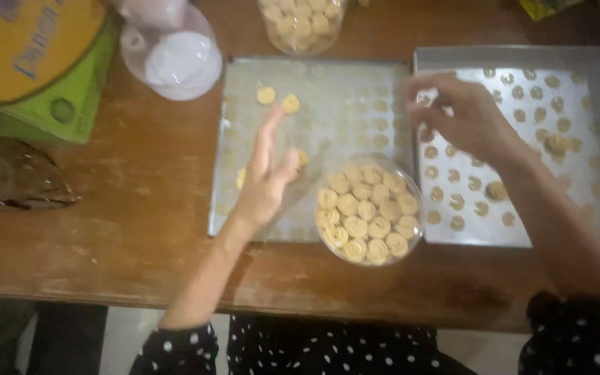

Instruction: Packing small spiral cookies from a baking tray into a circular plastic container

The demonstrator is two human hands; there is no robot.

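Observation:
My left hand hovers over the left baking tray, fingers stretched out and empty, pointing toward two small round cookies at the tray's far side. Another cookie lies right beside its fingers. My right hand is over the left edge of the right baking tray, fingers curled; blur hides whether it holds a cookie. A clear round tub of swirl cookies stands between the hands at the trays' near edges. Two loose cookies lie on the right tray.
A second clear tub of cookies stands at the far edge of the wooden table. A clear plastic lid and a green-and-yellow box sit at the far left, with a dark object near it.

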